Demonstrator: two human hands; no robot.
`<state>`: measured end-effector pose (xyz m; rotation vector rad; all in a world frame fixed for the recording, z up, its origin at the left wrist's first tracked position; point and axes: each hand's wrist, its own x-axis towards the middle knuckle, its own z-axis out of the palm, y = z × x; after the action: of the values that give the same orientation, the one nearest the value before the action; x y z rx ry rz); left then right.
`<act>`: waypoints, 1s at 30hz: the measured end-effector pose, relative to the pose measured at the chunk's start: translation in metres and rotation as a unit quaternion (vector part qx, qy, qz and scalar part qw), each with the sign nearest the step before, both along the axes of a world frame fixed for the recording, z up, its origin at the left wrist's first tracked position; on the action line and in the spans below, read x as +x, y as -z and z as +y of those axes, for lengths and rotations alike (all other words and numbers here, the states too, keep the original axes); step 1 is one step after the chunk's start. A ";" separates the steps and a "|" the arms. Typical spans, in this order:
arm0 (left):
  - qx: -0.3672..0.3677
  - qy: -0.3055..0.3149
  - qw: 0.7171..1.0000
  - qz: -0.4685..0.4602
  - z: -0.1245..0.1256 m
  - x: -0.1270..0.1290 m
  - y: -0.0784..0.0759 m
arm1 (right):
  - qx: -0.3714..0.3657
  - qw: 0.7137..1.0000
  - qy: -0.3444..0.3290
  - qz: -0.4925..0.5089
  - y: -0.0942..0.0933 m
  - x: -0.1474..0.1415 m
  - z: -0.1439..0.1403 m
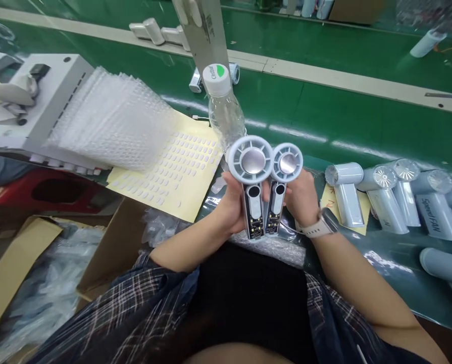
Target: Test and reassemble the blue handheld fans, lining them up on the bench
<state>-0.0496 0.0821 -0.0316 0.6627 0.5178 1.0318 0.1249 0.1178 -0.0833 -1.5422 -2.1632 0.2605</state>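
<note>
Two pale blue handheld fans are held upright side by side in front of my chest, their round heads touching or nearly so. My left hand [232, 205] is wrapped round the left handheld fan [254, 202], which looks larger. Behind the right handheld fan [279, 194], my right hand [301, 197] grips its handle, the fingers partly hidden. Each handle shows a dark panel with small components and a light oval piece. Just beyond the fans stands a clear plastic bottle [226, 108] with a white cap.
Several blue fans [387, 197] stand on the green table at right. To the left lie a yellow sticker sheet [195, 182], stacked bubble bags [115, 116] and a white box [55, 86]. An open carton [108, 247] holds plastic bags. A metal post [206, 40] rises behind the bottle.
</note>
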 end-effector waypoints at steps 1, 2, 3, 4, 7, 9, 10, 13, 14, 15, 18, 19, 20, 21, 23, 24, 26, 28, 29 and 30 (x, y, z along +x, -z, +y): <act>-0.009 0.004 1.000 0.006 0.000 -0.003 0.006 | 0.016 1.000 0.010 0.019 -0.003 0.004 0.000; -0.016 0.009 1.000 0.011 -0.001 -0.005 0.011 | 0.041 0.997 0.027 0.055 -0.008 0.010 -0.001; -0.021 0.015 1.000 0.013 -0.002 -0.006 0.015 | 0.071 0.991 0.047 0.106 -0.017 0.017 -0.005; -0.025 0.026 0.999 0.014 -0.002 -0.007 0.019 | 0.097 0.980 0.061 0.164 -0.027 0.025 -0.010; -0.029 0.082 0.996 0.010 -0.003 -0.004 0.026 | 0.089 0.952 0.025 0.292 -0.057 0.040 -0.027; -0.023 0.134 0.991 -0.008 -0.004 -0.001 0.027 | 0.008 0.936 -0.045 0.348 -0.068 0.044 -0.034; -0.016 0.161 0.986 -0.023 -0.003 0.001 0.027 | -0.045 0.917 -0.078 0.388 -0.069 0.045 -0.036; 0.024 0.216 0.975 -0.047 -0.003 0.004 0.026 | -0.214 0.827 -0.136 0.501 -0.067 0.049 -0.038; 0.035 0.222 0.973 -0.041 -0.003 0.004 0.025 | -0.264 0.806 -0.145 0.509 -0.066 0.049 -0.039; 0.041 0.223 0.973 -0.034 -0.003 0.004 0.025 | -0.303 0.795 -0.151 0.503 -0.066 0.049 -0.040; 0.008 0.228 0.973 -0.023 -0.004 0.004 0.027 | -0.324 0.795 -0.123 0.499 -0.068 0.038 -0.048; -0.011 0.228 0.973 -0.024 -0.005 0.004 0.027 | -0.309 0.794 -0.101 0.514 -0.068 0.031 -0.051; -0.028 0.224 0.974 -0.021 -0.006 0.005 0.028 | -0.287 0.793 -0.072 0.533 -0.067 0.023 -0.053; -0.040 0.216 0.976 -0.014 -0.007 0.006 0.029 | -0.262 0.792 -0.043 0.550 -0.065 0.016 -0.056; -0.052 0.184 0.981 0.001 -0.008 0.007 0.032 | -0.214 0.794 0.009 0.568 -0.061 0.003 -0.057; -0.054 0.168 0.984 0.006 -0.009 0.008 0.033 | -0.197 0.800 0.028 0.566 -0.058 -0.001 -0.055; -0.062 0.155 0.986 0.003 -0.010 0.006 0.034 | -0.203 0.815 0.041 0.541 -0.054 -0.002 -0.047; -0.069 0.164 0.984 -0.013 -0.008 0.003 0.033 | -0.251 0.813 0.027 0.524 -0.050 0.003 -0.036; -0.068 0.169 0.983 -0.025 -0.007 0.001 0.032 | -0.274 0.804 0.022 0.528 -0.048 0.007 -0.030; -0.060 0.173 0.982 -0.036 -0.005 -0.001 0.030 | -0.286 0.796 0.026 0.533 -0.046 0.012 -0.024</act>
<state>-0.0509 0.0770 -0.0617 0.5807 0.3812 0.6880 0.1364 0.0939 -0.0374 -1.1965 -1.1401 1.4704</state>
